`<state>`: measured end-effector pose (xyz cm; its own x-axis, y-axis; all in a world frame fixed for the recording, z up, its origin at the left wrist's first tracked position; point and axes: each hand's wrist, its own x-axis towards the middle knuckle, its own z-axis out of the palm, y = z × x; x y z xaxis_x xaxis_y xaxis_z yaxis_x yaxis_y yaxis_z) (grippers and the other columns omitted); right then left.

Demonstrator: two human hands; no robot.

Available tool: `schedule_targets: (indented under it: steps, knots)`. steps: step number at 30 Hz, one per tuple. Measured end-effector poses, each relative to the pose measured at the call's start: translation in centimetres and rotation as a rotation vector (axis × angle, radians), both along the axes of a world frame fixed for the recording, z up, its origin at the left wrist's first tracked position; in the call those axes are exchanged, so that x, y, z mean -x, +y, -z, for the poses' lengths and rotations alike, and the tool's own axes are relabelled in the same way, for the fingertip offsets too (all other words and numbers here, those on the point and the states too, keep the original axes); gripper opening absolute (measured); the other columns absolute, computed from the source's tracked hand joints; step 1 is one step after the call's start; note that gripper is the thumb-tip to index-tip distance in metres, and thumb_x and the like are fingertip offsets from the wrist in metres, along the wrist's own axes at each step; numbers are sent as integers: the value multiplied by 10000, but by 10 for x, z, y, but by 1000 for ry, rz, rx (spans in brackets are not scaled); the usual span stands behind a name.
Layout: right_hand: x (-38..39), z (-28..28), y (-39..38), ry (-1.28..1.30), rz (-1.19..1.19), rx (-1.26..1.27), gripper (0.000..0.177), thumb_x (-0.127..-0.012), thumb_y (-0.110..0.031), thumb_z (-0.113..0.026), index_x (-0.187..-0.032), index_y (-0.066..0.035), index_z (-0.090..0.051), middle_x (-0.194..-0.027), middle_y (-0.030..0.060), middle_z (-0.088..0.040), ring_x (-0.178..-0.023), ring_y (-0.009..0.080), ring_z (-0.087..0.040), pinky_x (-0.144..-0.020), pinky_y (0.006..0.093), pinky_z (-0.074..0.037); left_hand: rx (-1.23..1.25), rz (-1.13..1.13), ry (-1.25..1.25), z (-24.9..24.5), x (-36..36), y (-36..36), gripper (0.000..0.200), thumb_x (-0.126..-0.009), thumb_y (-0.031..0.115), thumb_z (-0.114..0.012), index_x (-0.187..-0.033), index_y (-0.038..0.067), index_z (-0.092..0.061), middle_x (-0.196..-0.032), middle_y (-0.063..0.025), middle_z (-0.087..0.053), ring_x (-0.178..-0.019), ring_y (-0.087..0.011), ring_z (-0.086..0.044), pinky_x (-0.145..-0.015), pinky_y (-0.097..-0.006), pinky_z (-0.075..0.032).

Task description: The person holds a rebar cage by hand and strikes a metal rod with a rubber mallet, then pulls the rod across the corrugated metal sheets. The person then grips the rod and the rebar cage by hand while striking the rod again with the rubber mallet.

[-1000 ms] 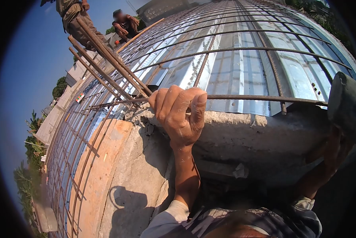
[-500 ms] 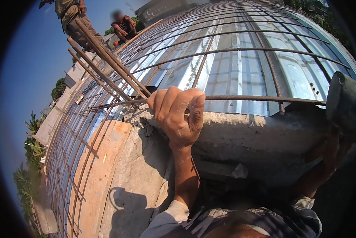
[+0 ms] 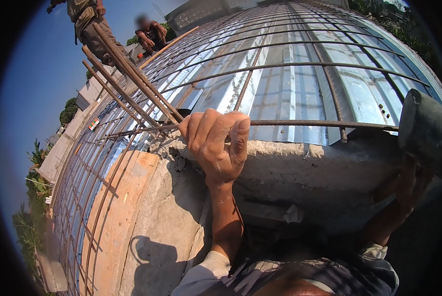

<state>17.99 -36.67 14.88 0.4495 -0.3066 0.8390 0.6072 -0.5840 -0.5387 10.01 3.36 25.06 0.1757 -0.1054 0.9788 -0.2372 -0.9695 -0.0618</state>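
My left hand [image 3: 216,145] is wrapped round a horizontal steel bar [image 3: 300,123] at the near edge of the mesh, just above a rough concrete beam [image 3: 285,153]. At the right, in shadow, my right hand [image 3: 413,180] is below a dark, blunt block-like head [image 3: 420,118]; its fingers look closed round what appears to be the handle of this tool. The bar's right end runs close to the dark head; whether they touch is unclear.
Upright rusty rods [image 3: 132,69] rise left of my left hand. Steel mesh [image 3: 292,64] lies over ribbed metal sheets [image 3: 275,89]. An orange-brown board [image 3: 115,222] edges the concrete. Two people, one standing [image 3: 90,34] and one crouching [image 3: 149,37], are at the upper left.
The whole view has shifted slightly, with most things a little further left. My left hand keeps its hold on the bar, and the dark tool stays at the bar's right end.
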Motion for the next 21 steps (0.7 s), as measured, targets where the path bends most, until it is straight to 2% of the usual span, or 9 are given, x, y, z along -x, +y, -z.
schedule_targets:
  steps: [6, 9, 13, 21]
  knots:
    - [8, -14, 12, -9, 17, -8, 233, -898, -116, -682, -1103, -5, -684, -1080, 89, -662, -838, 159, -589, -715, 324, -455, -9, 4, -8, 0, -1, 1, 403, -1001, 354, -541, -753, 72, -689, -663, -23, -546, -662, -206, -438, -757, -367, -335]
    - [9, -18, 19, -38, 21, -55, 238, -893, -118, -687, -1107, -12, -688, -1083, 87, -663, -834, 154, -586, -719, 320, -447, -5, 29, -44, 1, -5, 4, 346, -960, 377, -612, -743, 124, -703, -630, 9, -500, -643, -199, -452, -753, -363, -325]
    - [4, -9, 14, -11, -34, -106, 263, -887, -136, -699, -1119, -12, -690, -1087, 90, -662, -850, 150, -580, -710, 322, -449, -2, 12, -33, 1, -3, 2, 347, -964, 383, -606, -746, 128, -697, -633, 11, -494, -647, -198, -455, -751, -360, -325]
    - [8, -16, 15, -33, 150, 49, 292, -875, -181, -714, -1104, -1, -696, -1036, 91, -669, -798, 137, -573, -656, 314, -440, 15, 16, -35, 1, -3, 0, 348, -970, 376, -597, -739, 131, -688, -635, 16, -490, -645, -195, -457, -755, -359, -327]
